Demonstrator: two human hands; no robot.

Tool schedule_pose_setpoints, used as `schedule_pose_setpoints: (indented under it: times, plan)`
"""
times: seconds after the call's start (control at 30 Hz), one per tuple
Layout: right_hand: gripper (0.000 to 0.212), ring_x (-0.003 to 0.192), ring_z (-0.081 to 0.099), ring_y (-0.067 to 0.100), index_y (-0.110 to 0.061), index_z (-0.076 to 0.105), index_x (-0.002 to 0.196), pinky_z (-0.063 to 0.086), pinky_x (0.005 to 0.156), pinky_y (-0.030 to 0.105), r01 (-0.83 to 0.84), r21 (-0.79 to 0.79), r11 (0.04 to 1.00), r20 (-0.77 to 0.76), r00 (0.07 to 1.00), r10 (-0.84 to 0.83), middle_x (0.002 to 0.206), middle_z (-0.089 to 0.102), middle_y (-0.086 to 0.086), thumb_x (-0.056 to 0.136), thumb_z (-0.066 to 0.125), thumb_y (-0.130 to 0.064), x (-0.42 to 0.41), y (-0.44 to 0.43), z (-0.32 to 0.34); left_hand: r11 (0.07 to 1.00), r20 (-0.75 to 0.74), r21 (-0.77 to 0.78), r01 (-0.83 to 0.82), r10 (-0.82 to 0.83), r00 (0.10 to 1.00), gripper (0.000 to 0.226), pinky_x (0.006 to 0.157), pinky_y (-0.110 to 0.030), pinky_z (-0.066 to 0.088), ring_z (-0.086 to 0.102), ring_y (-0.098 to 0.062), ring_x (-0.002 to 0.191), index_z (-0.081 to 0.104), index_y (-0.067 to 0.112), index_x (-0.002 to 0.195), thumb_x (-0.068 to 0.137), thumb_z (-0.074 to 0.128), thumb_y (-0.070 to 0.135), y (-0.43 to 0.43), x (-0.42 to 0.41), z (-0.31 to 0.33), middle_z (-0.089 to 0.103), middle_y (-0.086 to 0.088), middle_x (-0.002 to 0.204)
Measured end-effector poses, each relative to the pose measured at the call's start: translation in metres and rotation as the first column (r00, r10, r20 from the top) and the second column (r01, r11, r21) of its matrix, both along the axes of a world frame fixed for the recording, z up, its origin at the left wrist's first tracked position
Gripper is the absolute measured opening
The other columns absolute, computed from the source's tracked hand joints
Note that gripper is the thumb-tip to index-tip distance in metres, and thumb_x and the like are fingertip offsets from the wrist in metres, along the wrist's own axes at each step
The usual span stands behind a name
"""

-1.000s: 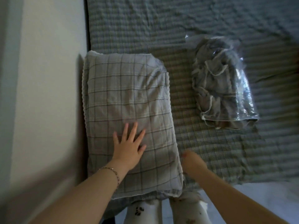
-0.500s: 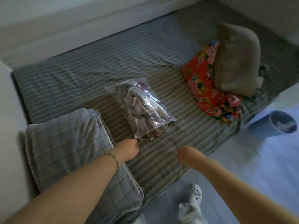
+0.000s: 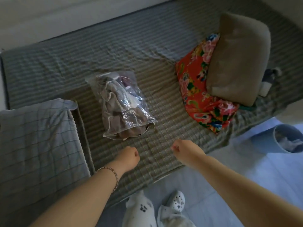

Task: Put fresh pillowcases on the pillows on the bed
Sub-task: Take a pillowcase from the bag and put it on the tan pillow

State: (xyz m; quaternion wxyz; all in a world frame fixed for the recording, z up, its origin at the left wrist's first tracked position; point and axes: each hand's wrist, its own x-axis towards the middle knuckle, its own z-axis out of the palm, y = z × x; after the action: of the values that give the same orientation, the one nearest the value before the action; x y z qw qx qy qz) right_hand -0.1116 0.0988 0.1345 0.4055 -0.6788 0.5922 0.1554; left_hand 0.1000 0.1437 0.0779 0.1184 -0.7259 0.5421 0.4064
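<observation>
A pillow in a grey checked case [image 3: 37, 145] lies at the left end of the bed [image 3: 114, 51]. In the middle sits a clear plastic bag [image 3: 123, 104] stuffed with grey-brown fabric. At the right end a plain brown pillow [image 3: 237, 58] leans on a red flowered pillow [image 3: 200, 90]. My left hand [image 3: 129, 157] hovers over the bed's near edge, fingers curled into a fist, holding nothing. My right hand [image 3: 185, 149] is beside it, also curled and empty. Both are just short of the bag.
A pale wall runs behind the bed. On the floor at the right stands a blue bin [image 3: 288, 138] with white scraps in it. My feet in white clogs [image 3: 173, 203] stand on the pale floor by the bed's edge.
My left hand lifted off the checked pillow and curled up. The view swung right from that pillow to the whole bed, and both hands moved toward the plastic bag.
</observation>
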Motion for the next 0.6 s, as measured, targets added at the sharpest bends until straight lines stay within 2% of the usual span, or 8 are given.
schedule_pose_setpoints:
  times: [0.1, 0.2, 0.3, 0.4, 0.47, 0.5, 0.53, 0.6]
  plan:
    - [0.022, 0.076, 0.058, 0.019, -0.016, 0.056, 0.104, 0.044, 0.06, 0.028, -0.032, 0.019, 0.999, -0.022, 0.999, 0.032, 0.088, 0.062, 0.001, 0.096, 0.037, -0.021, -0.008, -0.016, -0.034, 0.999, 0.01, 0.023, -0.034, 0.034, 0.999, 0.027, 0.09, -0.026, 0.041, 0.048, -0.017, 0.111, 0.056, 0.014, 0.118, 0.095, 0.045, 0.024, -0.017, -0.004, -0.035, 0.029, -0.004, 0.144]
    - [0.02, 0.069, 0.055, 0.016, -0.017, 0.055, 0.101, 0.042, 0.057, 0.026, -0.044, 0.04, 0.998, -0.04, 0.998, 0.046, 0.075, 0.056, -0.005, 0.096, 0.037, -0.021, -0.015, -0.029, -0.069, 0.998, 0.11, 0.06, -0.005, -0.002, 0.994, 0.036, 0.109, -0.038, 0.031, 0.018, -0.025, 0.14, 0.05, 0.016, 0.129, 0.094, 0.045, 0.026, -0.041, 0.0, -0.066, -0.001, -0.003, 0.156]
    - [0.021, 0.06, 0.053, 0.011, -0.021, 0.057, 0.1, 0.043, 0.054, 0.025, -0.015, 0.056, 0.998, -0.06, 0.998, 0.018, 0.066, 0.053, -0.009, 0.097, 0.037, -0.026, -0.019, -0.046, -0.106, 0.977, 0.286, 0.197, 0.079, -0.135, 0.949, 0.039, 0.112, -0.045, 0.019, -0.009, -0.03, 0.142, 0.047, 0.021, 0.131, 0.093, 0.044, 0.031, -0.072, 0.008, -0.103, -0.025, -0.005, 0.152]
    - [0.022, 0.058, 0.055, 0.011, -0.021, 0.057, 0.091, 0.046, 0.053, 0.027, 0.013, 0.118, 0.993, -0.084, 0.996, -0.003, 0.065, 0.056, -0.007, 0.098, 0.037, -0.027, -0.014, -0.065, -0.134, 0.939, 0.384, 0.308, 0.156, -0.273, 0.882, 0.044, 0.114, -0.046, 0.007, -0.023, -0.031, 0.139, 0.045, 0.021, 0.134, 0.092, 0.045, 0.033, -0.094, 0.02, -0.135, -0.034, -0.007, 0.148]
    - [0.023, 0.053, 0.05, 0.01, -0.022, 0.052, 0.082, 0.042, 0.048, 0.024, 0.048, 0.175, 0.983, -0.085, 0.996, -0.033, 0.063, 0.055, -0.005, 0.098, 0.036, -0.026, -0.008, -0.077, -0.146, 0.929, 0.356, 0.323, 0.181, -0.297, 0.886, 0.056, 0.115, -0.046, 0.005, -0.02, -0.029, 0.14, 0.032, 0.015, 0.142, 0.094, 0.043, 0.04, -0.099, 0.028, -0.142, -0.027, -0.006, 0.152]
    - [0.025, 0.052, 0.048, 0.01, -0.021, 0.052, 0.08, 0.04, 0.048, 0.024, 0.061, 0.192, 0.979, -0.076, 0.996, -0.047, 0.063, 0.054, -0.004, 0.098, 0.036, -0.025, -0.005, -0.081, -0.148, 0.94, 0.334, 0.285, 0.187, -0.28, 0.9, 0.059, 0.115, -0.044, 0.01, -0.008, -0.028, 0.143, 0.031, 0.012, 0.142, 0.094, 0.042, 0.043, -0.101, 0.029, -0.14, -0.014, -0.006, 0.155]
    - [0.025, 0.051, 0.046, 0.011, -0.018, 0.052, 0.08, 0.04, 0.049, 0.025, 0.084, 0.201, 0.976, -0.069, 0.995, -0.071, 0.064, 0.054, -0.002, 0.098, 0.035, -0.025, -0.003, -0.086, -0.15, 0.967, 0.319, 0.18, 0.179, -0.229, 0.919, 0.055, 0.112, -0.041, 0.022, 0.015, -0.028, 0.141, 0.039, 0.009, 0.137, 0.094, 0.044, 0.042, -0.103, 0.03, -0.135, 0.007, -0.007, 0.156]
    - [0.024, 0.051, 0.045, 0.012, -0.014, 0.057, 0.086, 0.038, 0.048, 0.025, 0.134, 0.213, 0.968, -0.063, 0.99, -0.123, 0.066, 0.056, 0.0, 0.097, 0.036, -0.022, 0.003, -0.098, -0.139, 0.991, 0.261, -0.105, 0.089, -0.059, 0.964, 0.029, 0.091, -0.032, 0.047, 0.056, -0.02, 0.106, 0.059, 0.009, 0.111, 0.094, 0.049, 0.031, -0.111, 0.035, -0.11, 0.051, -0.006, 0.128]
